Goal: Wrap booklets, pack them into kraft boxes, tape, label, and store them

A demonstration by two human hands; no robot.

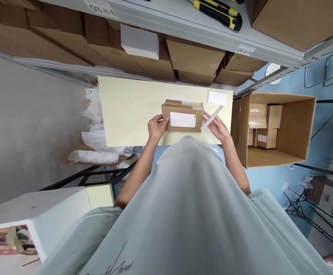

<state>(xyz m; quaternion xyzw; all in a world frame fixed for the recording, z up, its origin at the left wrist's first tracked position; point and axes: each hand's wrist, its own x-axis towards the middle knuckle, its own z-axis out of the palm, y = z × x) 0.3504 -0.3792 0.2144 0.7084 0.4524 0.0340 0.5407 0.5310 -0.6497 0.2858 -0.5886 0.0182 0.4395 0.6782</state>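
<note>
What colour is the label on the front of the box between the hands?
The label is white, with a small yellow mark near its right end; head view.

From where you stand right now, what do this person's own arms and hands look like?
The left hand and right hand are bare, with no gloves, watch or cables visible. The forearms are bare too, emerging from loose, pale grey-blue sleeves. The matching shirt carries a dark, handwriting-like marking.
</note>
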